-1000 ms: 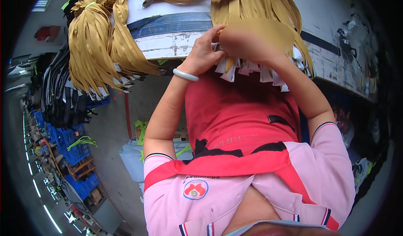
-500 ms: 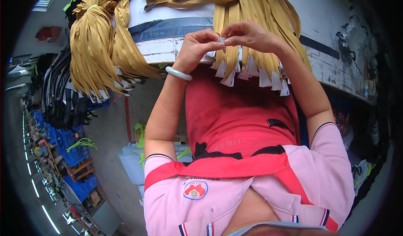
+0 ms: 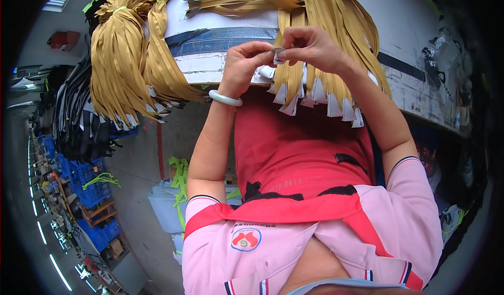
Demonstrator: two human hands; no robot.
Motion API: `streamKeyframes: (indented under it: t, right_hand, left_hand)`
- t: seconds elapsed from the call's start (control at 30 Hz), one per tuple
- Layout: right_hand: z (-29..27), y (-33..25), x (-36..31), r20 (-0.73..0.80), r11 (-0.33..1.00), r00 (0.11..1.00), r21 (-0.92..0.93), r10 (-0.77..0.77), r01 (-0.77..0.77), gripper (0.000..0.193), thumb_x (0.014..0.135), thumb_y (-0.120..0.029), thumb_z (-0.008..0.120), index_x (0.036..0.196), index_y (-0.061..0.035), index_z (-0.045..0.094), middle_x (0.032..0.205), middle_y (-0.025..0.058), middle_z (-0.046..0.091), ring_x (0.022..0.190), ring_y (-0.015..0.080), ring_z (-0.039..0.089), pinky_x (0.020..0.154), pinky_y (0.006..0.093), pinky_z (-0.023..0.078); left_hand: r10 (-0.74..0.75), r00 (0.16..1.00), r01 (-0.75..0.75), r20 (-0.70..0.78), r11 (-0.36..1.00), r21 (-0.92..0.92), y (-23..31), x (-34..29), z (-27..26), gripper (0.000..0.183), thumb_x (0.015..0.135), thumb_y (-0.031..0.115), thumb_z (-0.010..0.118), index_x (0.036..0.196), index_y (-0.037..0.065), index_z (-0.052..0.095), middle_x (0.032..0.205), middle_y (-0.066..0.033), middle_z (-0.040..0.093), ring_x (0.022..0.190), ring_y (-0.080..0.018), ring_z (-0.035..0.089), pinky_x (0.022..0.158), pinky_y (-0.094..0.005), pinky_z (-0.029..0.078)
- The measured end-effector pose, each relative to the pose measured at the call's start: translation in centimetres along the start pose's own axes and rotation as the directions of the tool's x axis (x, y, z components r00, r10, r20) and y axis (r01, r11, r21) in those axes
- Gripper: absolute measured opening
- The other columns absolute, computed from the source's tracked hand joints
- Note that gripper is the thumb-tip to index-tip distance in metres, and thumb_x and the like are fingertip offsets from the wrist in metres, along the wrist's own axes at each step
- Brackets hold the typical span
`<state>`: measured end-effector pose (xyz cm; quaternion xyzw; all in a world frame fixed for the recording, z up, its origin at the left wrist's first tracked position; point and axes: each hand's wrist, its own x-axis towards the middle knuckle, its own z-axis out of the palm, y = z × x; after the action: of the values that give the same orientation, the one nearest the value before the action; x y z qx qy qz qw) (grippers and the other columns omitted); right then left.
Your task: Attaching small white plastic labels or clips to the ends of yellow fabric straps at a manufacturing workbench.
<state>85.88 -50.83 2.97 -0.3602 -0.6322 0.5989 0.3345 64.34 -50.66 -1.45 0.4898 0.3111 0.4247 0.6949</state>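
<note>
My left hand [image 3: 243, 66] and my right hand [image 3: 314, 48] meet above the front edge of the table, fingers pinched. Between their fingertips is a small grey-white end piece [image 3: 277, 56], which looks like the tip of a zipper tape; the fingers partly cover it. Just beyond and under my right hand, a spread of long gold zipper tapes [image 3: 349, 38] hangs over the table edge, white tabs on their lower ends. Another gold bunch [image 3: 244, 0] lies crosswise on the table behind my hands.
Two tied gold bundles [image 3: 118, 59] hang off the table's left side, with black strips [image 3: 79, 116] beside them. The white table [image 3: 197, 66] has dark blue bands across it. Blue crates [image 3: 89, 182] stand on the floor at the left. Clear plastic wrap [image 3: 446, 59] lies at the right.
The small end piece has turned between my fingertips and more of its pale lower part shows. My right thumb and fingers have shifted slightly. Both hands stay together at the same spot.
</note>
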Motion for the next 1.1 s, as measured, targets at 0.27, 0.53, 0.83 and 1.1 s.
streamKeyframes:
  t: [0.27, 0.53, 0.83, 1.1]
  right_hand:
    - [3.1, 0.7, 0.0, -0.168, 0.712, 0.905, -0.678, -0.391, 0.182, 0.014, 0.08, -0.007, 0.066, 0.079, -0.0047, 0.053, 0.075, 0.0106, 0.052, 0.066, 0.0308, 0.058, 0.058, 0.0393, 0.048]
    - [4.0, 2.6, -0.1, -0.293, 0.639, 0.811, -0.759, -0.507, 0.125, 0.008, 0.087, -0.011, 0.061, 0.087, -0.008, 0.054, 0.084, 0.0112, 0.055, 0.071, 0.0373, 0.06, 0.06, 0.0459, 0.049]
    - [1.9, 4.4, -0.2, -0.367, 0.968, 0.897, -0.05, -0.247, 0.246, 0.007, 0.094, -0.011, 0.064, 0.098, -0.0049, 0.063, 0.084, 0.0008, 0.062, 0.075, 0.01, 0.062, 0.065, 0.0258, 0.053]
    - [2.2, 2.5, -1.6, -0.279, 0.999, 0.96, 0.027, -0.012, 0.021, 0.018, 0.095, -0.021, 0.065, 0.091, -0.0036, 0.062, 0.075, -0.0003, 0.061, 0.063, 0.0059, 0.056, 0.054, 0.0211, 0.047]
  left_hand:
    - [0.375, 0.89, -0.231, -0.259, 0.86, 0.455, -1.7, -1.0, 2.8, 0.008, 0.089, -0.003, 0.064, 0.096, -0.005, 0.068, 0.087, -0.0092, 0.07, 0.068, -0.0138, 0.068, 0.064, -0.0245, 0.057]
    - [0.416, 0.828, -0.235, -0.376, 0.866, 0.442, -2.5, -1.7, 4.2, 0.005, 0.086, -0.002, 0.068, 0.091, -0.003, 0.067, 0.079, -0.0067, 0.067, 0.065, -0.0126, 0.067, 0.059, -0.0245, 0.055]
    - [0.364, 0.889, -0.323, -0.279, 0.928, 0.182, 0.6, -1.2, 4.4, 0.02, 0.087, -0.002, 0.068, 0.107, -0.003, 0.067, 0.097, -0.008, 0.064, 0.076, -0.0135, 0.067, 0.064, -0.026, 0.059]
    - [0.507, 0.855, -0.42, 0.106, 0.559, 0.715, 0.3, -1.2, 2.1, 0.005, 0.085, -0.002, 0.07, 0.088, -0.003, 0.066, 0.089, -0.0065, 0.061, 0.073, -0.0121, 0.064, 0.063, -0.0243, 0.053]
